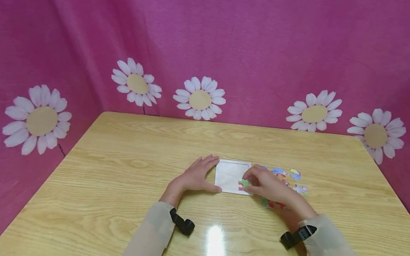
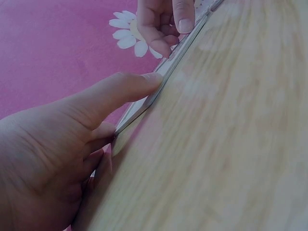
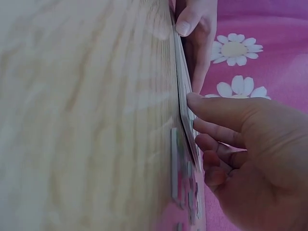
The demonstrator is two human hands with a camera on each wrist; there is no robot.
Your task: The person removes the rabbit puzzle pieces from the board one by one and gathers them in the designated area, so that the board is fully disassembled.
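A white puzzle board (image 1: pixel 228 173) with a thin line near its far edge lies flat on the table. My left hand (image 1: pixel 196 176) rests at its left side, fingers extended by the far corner and a straight thumb (image 2: pixel 144 83) on the near edge. Over the board's right part, my right hand (image 1: pixel 268 184) pinches a green and red jigsaw piece (image 1: pixel 242 184) between thumb and fingers, low at the board's surface. In the right wrist view the right thumb (image 3: pixel 211 107) reaches the board's edge; the pinched piece is mostly hidden there.
Several loose jigsaw pieces (image 1: pixel 295 174) lie right of the board, partly covered by the right hand and forearm. The wooden table (image 1: pixel 132 150) extends around them. A pink curtain (image 1: pixel 235 44) with white flowers stands behind it. Each wrist wears a black camera (image 1: pixel 184 225).
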